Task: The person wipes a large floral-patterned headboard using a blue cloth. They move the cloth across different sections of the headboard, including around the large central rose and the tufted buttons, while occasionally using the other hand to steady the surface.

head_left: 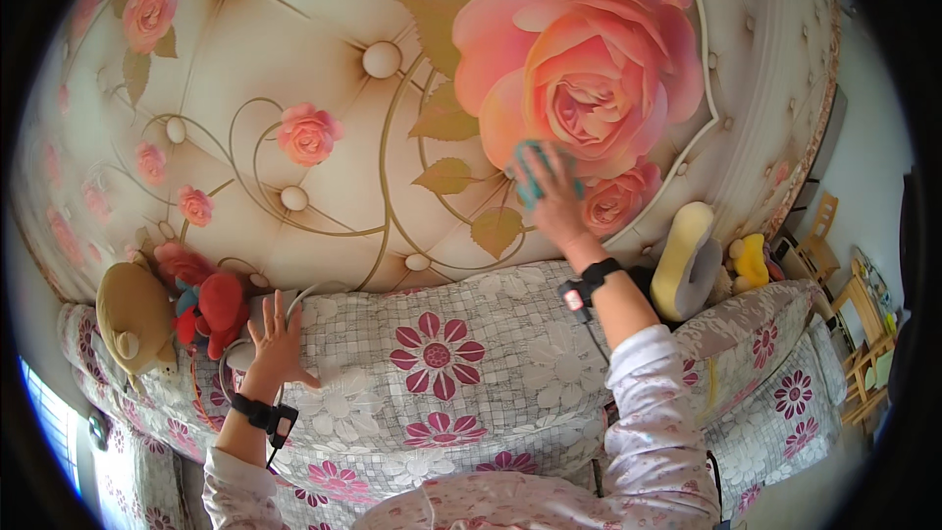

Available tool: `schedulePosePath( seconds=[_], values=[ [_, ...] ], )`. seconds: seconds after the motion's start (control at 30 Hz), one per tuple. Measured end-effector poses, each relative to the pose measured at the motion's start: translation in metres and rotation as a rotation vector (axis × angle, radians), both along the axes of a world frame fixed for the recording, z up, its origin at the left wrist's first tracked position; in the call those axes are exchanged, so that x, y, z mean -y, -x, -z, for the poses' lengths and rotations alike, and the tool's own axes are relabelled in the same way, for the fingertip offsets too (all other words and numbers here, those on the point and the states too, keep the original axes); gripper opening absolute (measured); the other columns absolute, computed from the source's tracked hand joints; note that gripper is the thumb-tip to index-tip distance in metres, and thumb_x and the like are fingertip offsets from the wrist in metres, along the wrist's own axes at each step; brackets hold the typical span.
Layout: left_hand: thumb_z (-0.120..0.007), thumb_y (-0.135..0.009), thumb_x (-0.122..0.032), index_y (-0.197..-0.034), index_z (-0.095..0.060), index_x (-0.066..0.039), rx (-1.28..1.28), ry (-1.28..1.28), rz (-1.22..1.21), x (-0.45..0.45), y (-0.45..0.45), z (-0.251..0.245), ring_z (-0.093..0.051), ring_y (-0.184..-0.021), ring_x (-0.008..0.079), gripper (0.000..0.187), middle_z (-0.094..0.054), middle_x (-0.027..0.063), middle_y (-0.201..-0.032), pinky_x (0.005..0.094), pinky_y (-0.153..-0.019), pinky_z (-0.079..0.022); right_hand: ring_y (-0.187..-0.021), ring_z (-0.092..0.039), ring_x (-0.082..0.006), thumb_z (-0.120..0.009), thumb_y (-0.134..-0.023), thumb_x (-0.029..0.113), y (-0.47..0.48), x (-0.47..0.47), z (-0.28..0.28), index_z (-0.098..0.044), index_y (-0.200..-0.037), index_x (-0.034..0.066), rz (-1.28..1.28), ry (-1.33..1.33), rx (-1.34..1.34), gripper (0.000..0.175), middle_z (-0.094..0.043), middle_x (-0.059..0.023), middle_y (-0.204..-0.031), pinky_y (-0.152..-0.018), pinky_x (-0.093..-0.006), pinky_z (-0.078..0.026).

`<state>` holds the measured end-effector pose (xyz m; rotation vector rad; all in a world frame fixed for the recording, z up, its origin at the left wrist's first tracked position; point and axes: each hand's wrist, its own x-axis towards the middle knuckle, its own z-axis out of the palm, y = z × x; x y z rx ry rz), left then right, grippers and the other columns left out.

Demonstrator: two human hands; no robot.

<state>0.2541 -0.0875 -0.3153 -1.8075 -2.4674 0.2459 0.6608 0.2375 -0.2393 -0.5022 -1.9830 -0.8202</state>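
Note:
Against a wall mural (338, 73) printed with pink roses and a tufted pattern, my right hand (552, 191) presses a teal cloth (531, 173) just below the large rose. That hand is a little blurred, and the cloth is bunched under its fingers. My left hand (280, 346) rests with fingers spread on the top of a sofa back under a patchwork floral cover (515, 353). It holds nothing. A pale cable (298, 302) runs behind its fingers.
Left of my left hand lie a red plush toy (221, 309) and a tan plush animal (132, 316). A yellow and grey cushion (684, 265) and a small yellow toy (749, 261) stand on the sofa back at right. Wooden chairs (861, 309) are at far right.

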Motion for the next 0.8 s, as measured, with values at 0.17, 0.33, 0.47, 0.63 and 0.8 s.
schedulePosePath(
  seconds=[0.17, 0.33, 0.47, 0.63, 0.8],
  values=[
    [-0.094, -0.023, -0.053, -0.156, -0.004, -0.007, 0.160, 0.072, -0.175, -0.010, 0.006, 0.008, -0.005, -0.146, 0.0521, 0.167, 0.006, 0.0254, -0.161, 0.0762, -0.102, -0.025, -0.141, -0.030, -0.0351, -0.051, -0.090, 0.007, 0.129, 0.021, 0.032, -0.048, -0.140, 0.0110, -0.234, 0.089, 0.184, 0.050, -0.035, -0.0058, -0.152, -0.115, -0.0551, -0.029],
    [-0.095, -0.019, -0.052, -0.157, 0.002, -0.010, 0.161, 0.088, -0.206, -0.014, 0.017, 0.018, -0.007, -0.145, 0.0535, 0.173, 0.009, 0.0248, -0.161, 0.0750, -0.100, -0.030, -0.146, -0.021, -0.0329, -0.054, -0.086, 0.007, 0.270, 0.066, 0.057, -0.063, -0.122, 0.0080, -0.276, 0.112, 0.179, 0.037, -0.026, -0.0043, -0.157, -0.120, -0.0506, -0.024],
    [-0.095, -0.019, -0.050, -0.157, 0.002, -0.011, 0.159, 0.070, -0.208, -0.013, 0.014, 0.017, -0.006, -0.145, 0.0534, 0.173, 0.010, 0.0246, -0.161, 0.0741, -0.103, -0.028, -0.148, -0.020, -0.0300, -0.056, -0.084, 0.008, 0.304, 0.094, 0.062, -0.072, -0.110, 0.0100, -0.477, 0.183, -0.013, 0.030, -0.026, -0.0023, -0.158, -0.121, -0.0478, -0.023],
    [-0.095, -0.026, -0.048, -0.157, -0.012, -0.010, 0.000, 0.096, -0.293, -0.005, -0.010, -0.009, -0.007, -0.146, 0.0527, 0.160, 0.009, 0.0236, -0.162, 0.0702, -0.107, -0.026, -0.147, -0.021, -0.0301, -0.062, -0.077, 0.010, 0.223, 0.077, 0.051, -0.073, -0.105, 0.0099, -0.273, 0.159, 0.217, 0.030, -0.028, -0.0022, -0.158, -0.119, -0.0530, -0.024],
    [-0.090, -0.053, -0.046, -0.141, -0.046, -0.008, -0.050, -0.346, 0.136, -0.052, -0.071, -0.060, -0.014, -0.144, 0.0515, 0.105, -0.006, 0.0250, -0.160, 0.0647, -0.110, -0.026, -0.144, -0.023, -0.0375, -0.062, -0.076, 0.004, 0.127, 0.054, 0.051, -0.051, -0.141, 0.0222, -0.018, 0.111, -0.310, 0.068, -0.022, -0.0051, -0.160, -0.109, -0.0665, -0.028]
  ],
)
